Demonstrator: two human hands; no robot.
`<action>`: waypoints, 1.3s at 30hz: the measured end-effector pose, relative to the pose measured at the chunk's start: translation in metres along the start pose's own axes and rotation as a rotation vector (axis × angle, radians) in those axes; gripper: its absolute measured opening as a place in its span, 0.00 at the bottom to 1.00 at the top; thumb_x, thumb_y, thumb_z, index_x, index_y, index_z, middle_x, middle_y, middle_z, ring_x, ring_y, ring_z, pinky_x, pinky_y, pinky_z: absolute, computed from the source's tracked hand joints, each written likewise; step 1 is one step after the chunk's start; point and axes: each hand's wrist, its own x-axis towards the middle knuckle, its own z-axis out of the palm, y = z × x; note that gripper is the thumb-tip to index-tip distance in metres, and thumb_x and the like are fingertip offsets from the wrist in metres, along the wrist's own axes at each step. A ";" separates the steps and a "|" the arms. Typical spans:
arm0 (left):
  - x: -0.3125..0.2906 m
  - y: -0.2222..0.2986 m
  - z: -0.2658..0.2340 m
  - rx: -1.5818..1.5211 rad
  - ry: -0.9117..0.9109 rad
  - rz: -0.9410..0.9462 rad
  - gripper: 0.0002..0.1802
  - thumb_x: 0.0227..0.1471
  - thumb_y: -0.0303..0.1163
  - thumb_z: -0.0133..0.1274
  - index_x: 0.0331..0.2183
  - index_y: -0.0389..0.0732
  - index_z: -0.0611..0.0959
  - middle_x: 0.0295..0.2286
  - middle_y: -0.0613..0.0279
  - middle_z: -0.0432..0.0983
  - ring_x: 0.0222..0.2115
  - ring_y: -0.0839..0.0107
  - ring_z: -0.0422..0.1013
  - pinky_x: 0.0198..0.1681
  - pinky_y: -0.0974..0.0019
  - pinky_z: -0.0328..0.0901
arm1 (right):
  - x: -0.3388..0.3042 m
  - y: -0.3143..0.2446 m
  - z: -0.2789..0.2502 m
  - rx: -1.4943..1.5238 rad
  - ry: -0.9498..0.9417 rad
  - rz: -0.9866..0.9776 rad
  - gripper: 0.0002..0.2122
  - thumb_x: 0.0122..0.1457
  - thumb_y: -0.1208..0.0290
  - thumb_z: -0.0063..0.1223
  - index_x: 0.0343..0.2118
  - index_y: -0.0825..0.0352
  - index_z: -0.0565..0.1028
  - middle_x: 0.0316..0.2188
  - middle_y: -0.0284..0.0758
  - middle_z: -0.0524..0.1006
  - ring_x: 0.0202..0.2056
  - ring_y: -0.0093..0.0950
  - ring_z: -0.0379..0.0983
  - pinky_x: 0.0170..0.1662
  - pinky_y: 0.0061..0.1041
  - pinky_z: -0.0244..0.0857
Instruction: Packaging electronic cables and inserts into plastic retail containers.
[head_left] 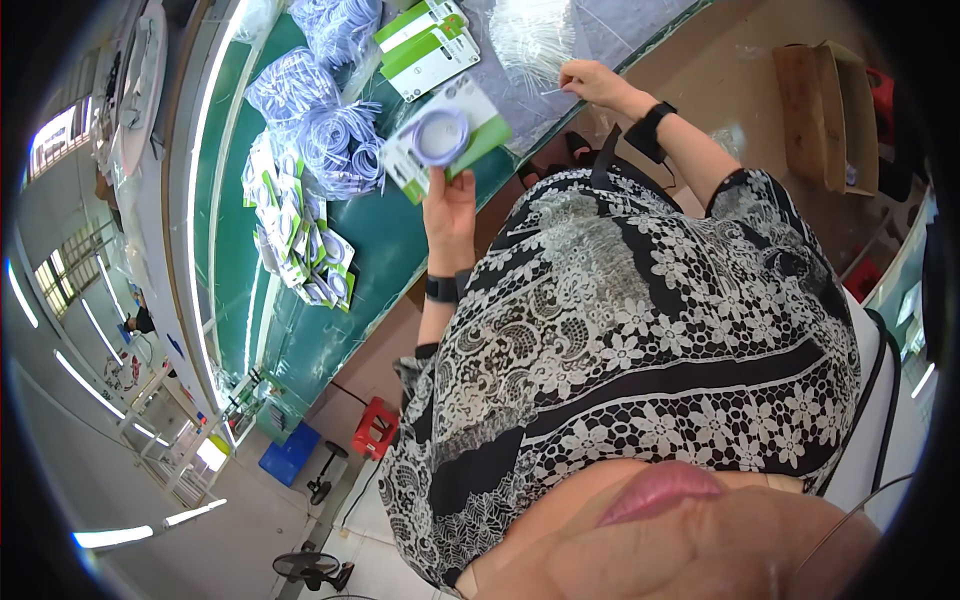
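So my left hand (pixel 450 200) had the card (pixel 487 128) by its lower edge, lilac cable coil (pixel 461 128) on it, above the green surface (pixel 400 235); my right hand (pixel 592 84) pinched a white strip (pixel 551 93). Card looked light, kinda bendy, edge grip seemed safest.

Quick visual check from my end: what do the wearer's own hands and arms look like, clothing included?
Both the left hand and the right hand are ungloved. Each wrist wears a dark band: left wristband, right wristband. The right sleeve is short, black with a pale floral print.
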 end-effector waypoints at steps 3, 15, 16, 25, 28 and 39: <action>0.027 0.005 0.036 -0.028 -0.161 -0.085 0.10 0.56 0.29 0.49 0.42 0.40 0.76 0.38 0.63 0.76 0.38 0.70 0.72 0.40 0.64 0.69 | -0.007 -0.044 -0.023 0.046 0.151 -0.139 0.03 0.49 0.78 0.53 0.28 0.67 0.74 0.22 0.35 0.72 0.30 0.27 0.71 0.32 0.26 0.64; 0.039 0.036 0.155 -0.172 -0.444 -0.133 0.09 0.56 0.29 0.49 0.39 0.36 0.76 0.36 0.58 0.76 0.37 0.65 0.74 0.37 0.67 0.74 | 0.007 -0.155 -0.066 0.582 0.197 -0.043 0.04 0.59 0.78 0.49 0.37 0.70 0.72 0.27 0.30 0.75 0.32 0.19 0.73 0.37 0.18 0.68; 0.039 0.038 0.158 -0.173 -0.453 -0.119 0.09 0.56 0.29 0.49 0.39 0.36 0.76 0.36 0.58 0.76 0.37 0.65 0.74 0.37 0.67 0.74 | 0.013 -0.159 -0.064 0.576 0.220 -0.085 0.05 0.58 0.79 0.49 0.38 0.70 0.72 0.27 0.30 0.75 0.31 0.18 0.73 0.36 0.17 0.68; 0.020 0.058 0.166 -0.808 -0.627 -0.470 0.14 0.52 0.35 0.55 0.34 0.33 0.74 0.26 0.65 0.68 0.28 0.75 0.67 0.25 0.77 0.65 | 0.032 -0.265 -0.081 -0.019 0.437 -0.517 0.03 0.51 0.81 0.54 0.29 0.66 0.76 0.23 0.34 0.74 0.24 0.26 0.70 0.28 0.23 0.64; 0.008 0.062 0.170 -0.982 -0.689 -0.524 0.12 0.50 0.30 0.57 0.33 0.31 0.74 0.25 0.63 0.68 0.26 0.75 0.67 0.24 0.79 0.66 | 0.040 -0.286 -0.082 -0.156 0.482 -0.650 0.04 0.48 0.80 0.56 0.27 0.65 0.76 0.23 0.32 0.74 0.24 0.27 0.69 0.27 0.24 0.64; -0.013 0.072 0.176 -1.046 -0.662 -0.522 0.03 0.47 0.18 0.51 0.27 0.29 0.72 0.19 0.56 0.70 0.20 0.70 0.71 0.19 0.75 0.71 | 0.059 -0.304 -0.070 -0.265 0.499 -0.778 0.03 0.46 0.76 0.57 0.26 0.63 0.75 0.22 0.29 0.72 0.28 0.29 0.70 0.30 0.27 0.65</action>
